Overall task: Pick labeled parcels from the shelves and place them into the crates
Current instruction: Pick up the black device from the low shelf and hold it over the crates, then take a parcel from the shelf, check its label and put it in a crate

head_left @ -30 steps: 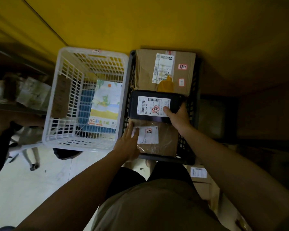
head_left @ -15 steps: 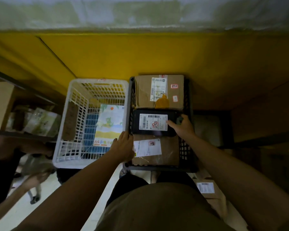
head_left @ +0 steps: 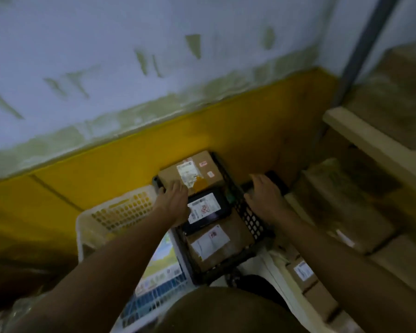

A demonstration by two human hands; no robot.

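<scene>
The black crate (head_left: 249, 218) holds three labeled parcels in a row: a brown box (head_left: 192, 173) at the far end, a black parcel (head_left: 205, 209) in the middle and a brown parcel (head_left: 214, 243) nearest me. My left hand (head_left: 172, 201) lies flat over the crate's left rim, its fingers reaching the far box's corner and holding nothing. Just outside the crate's right wall, my right hand (head_left: 264, 197) has its fingers stretched toward a dark object (head_left: 277, 182) beside the crate. The picture is blurred.
A white crate (head_left: 120, 210) stands to the left of the black one, with a colourful paper pack (head_left: 163, 263) inside. Shelves with brown boxes (head_left: 346, 207) fill the right side; a labeled box (head_left: 303, 270) sits low there. A yellow and white wall (head_left: 154, 92) lies ahead.
The view has swung up and to the right. My right hand left the black parcel and moved outside the crate's right wall. My left hand slid from the near parcel toward the far box.
</scene>
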